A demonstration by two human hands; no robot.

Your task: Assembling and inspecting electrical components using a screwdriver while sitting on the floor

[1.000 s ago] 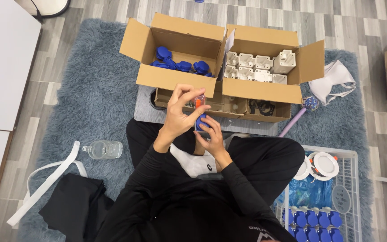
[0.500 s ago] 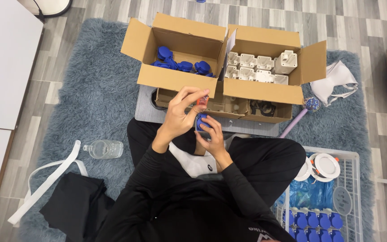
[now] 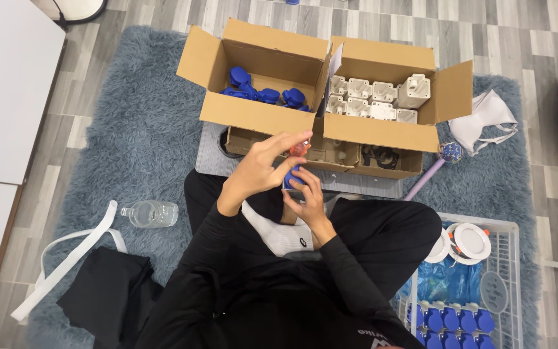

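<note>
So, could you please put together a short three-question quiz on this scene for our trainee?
1. True or false: the left box holds blue parts.
2. What lies on the rug by the person's left side? A) clear plastic bottle B) hammer C) mug
3. Fill in: the right hand holds a small ___ part while the left hand pinches an orange piece.

Key: 1 true; 2 A, the bottle; 3 blue.
</note>
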